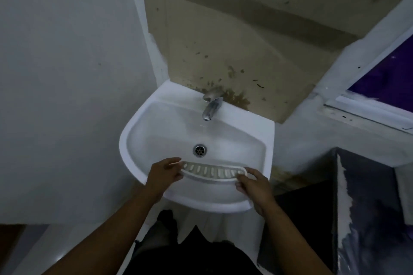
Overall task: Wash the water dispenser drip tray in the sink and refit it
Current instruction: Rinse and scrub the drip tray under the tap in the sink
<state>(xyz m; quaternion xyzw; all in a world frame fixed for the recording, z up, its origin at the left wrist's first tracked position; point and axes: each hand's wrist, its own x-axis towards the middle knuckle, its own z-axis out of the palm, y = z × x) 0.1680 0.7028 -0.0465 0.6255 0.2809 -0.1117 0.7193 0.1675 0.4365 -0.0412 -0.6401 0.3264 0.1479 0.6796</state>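
Both hands grip the drip tray over the sink's near rim: left hand at nine o'clock, right hand at three. The tap lies toward twelve.

White sink: basin bare, tap on back rim.

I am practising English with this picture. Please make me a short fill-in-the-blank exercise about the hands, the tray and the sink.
1. The left hand and the right hand hold the ends of the slotted ____.
2. The tray is held over the white ____.
3. The round drain lies between the tray and the ____.

Missing words: tray; sink; tap
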